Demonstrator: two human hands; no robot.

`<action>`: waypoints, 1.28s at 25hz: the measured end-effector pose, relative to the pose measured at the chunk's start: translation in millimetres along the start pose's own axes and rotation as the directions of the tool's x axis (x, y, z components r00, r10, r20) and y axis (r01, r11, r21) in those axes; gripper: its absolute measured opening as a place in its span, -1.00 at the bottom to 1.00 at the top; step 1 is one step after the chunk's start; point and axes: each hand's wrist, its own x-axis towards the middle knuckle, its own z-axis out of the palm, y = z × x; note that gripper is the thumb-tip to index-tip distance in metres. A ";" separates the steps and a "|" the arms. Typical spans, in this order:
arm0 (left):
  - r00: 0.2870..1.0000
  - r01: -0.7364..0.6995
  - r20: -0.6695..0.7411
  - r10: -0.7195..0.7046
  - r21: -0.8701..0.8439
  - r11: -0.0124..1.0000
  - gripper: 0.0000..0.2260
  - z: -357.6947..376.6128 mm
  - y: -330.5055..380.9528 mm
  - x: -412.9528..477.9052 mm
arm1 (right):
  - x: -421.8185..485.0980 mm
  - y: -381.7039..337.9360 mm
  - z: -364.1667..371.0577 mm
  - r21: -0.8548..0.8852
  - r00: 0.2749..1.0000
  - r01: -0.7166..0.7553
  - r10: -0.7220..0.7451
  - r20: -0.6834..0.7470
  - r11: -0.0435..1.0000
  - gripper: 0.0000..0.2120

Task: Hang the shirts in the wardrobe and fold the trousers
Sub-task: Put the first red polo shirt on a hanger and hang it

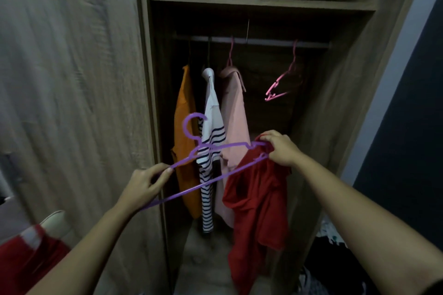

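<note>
Purple plastic hanger (191, 188) is pinched at its 8 o'clock end by left-hand grip (146, 187). Its 2 o'clock end, with red fabric shirt (259, 199), is clenched in right-hand grip (281, 148). The shirt hangs toward 6, and the wardrobe rail (263, 42) lies at 12.

Only one feed on my end: a wide-angle cam on the person's head, facing forward and tipped down, looking straight into the open wardrobe (345, 93) from close up. The rail (251, 40) sits in the upper part of the frame and the wardrobe floor near the bottom. Both forearms come in from the lower edge, so the lens is just above and behind the left hand (141, 185) and right hand (281, 148), with the purple hanger (182, 192) they hold roughly mid-frame.
</note>
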 end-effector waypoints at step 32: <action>0.880 -0.204 0.437 0.186 -0.005 0.979 -0.43 68.0 9.7 43.6 | -68.3 65.2 -78.2 -0.238 0.740 0.186 -0.295 -0.605 0.953 -0.46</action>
